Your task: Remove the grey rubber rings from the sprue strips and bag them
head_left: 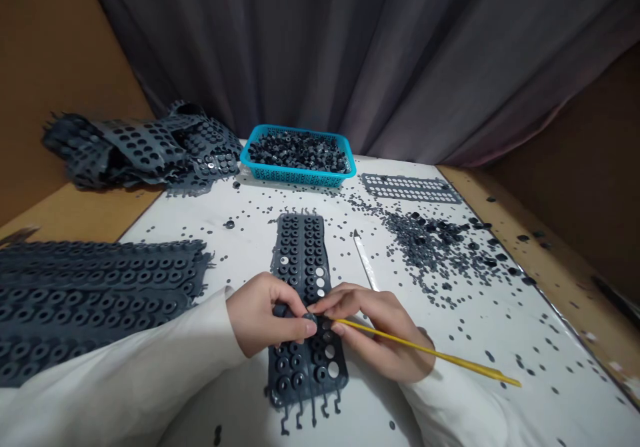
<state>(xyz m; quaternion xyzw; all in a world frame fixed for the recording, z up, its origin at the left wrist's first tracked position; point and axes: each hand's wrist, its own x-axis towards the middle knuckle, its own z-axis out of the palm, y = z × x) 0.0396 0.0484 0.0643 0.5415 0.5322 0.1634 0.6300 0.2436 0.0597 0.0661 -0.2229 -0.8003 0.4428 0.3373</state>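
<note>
Head view shows the left hand (263,313) and the right hand (383,327) close together above a black rubber sheet (300,247) with many round rings, lying on the white counter (500,353). Fingers of the left hand are pressed together and pinch a small dark piece (311,317) on this sheet. Fingers of the right hand hold a thin yellow stick (430,350), and its tip is just beside that piece. Behind stands a blue plastic basket (297,175) full of black rings, and a stack of punched sheets (85,300) lies at the left.
</note>
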